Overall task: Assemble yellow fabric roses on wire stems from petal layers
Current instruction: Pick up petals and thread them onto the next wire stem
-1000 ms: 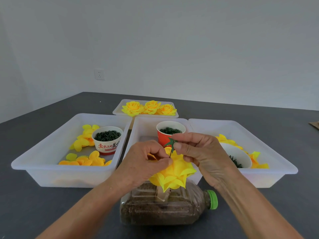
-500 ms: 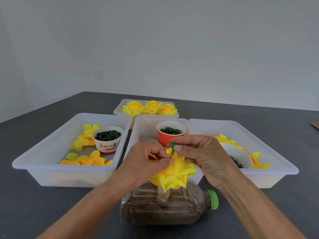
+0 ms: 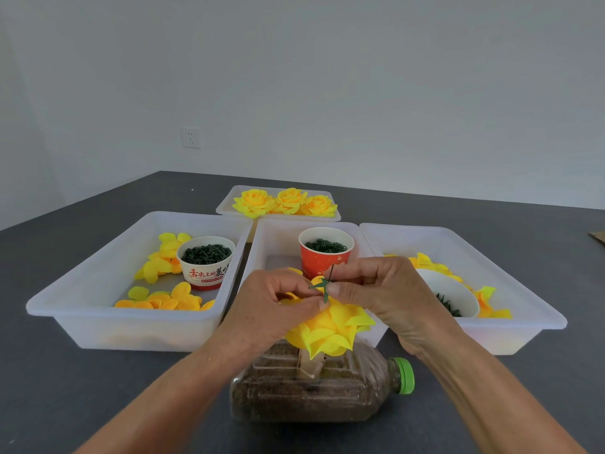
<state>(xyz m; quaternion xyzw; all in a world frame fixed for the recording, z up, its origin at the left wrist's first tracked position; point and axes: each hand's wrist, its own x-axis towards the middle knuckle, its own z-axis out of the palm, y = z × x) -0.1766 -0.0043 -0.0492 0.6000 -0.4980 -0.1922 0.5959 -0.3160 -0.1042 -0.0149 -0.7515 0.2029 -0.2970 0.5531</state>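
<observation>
since a second ago the small green calyx (image 3: 320,284) has slid lower on the wire stem (image 3: 330,279), whose bare tip now shows above the fingers at frame centre. the right hand (image 3: 386,296) pinches stem and calyx between thumb and forefinger; the left hand (image 3: 271,306) pinches the upturned yellow rose (image 3: 330,329) at its base. the bloom hangs over the bottle (image 3: 314,388) in the lower centre. the calyx looks nearly seated, so this rose seems close to joining the finished roses (image 3: 284,202) in the tray (image 3: 229,204) above centre.

bottle (image 3: 314,391) under hands, bins (image 3: 131,326) beyond
</observation>
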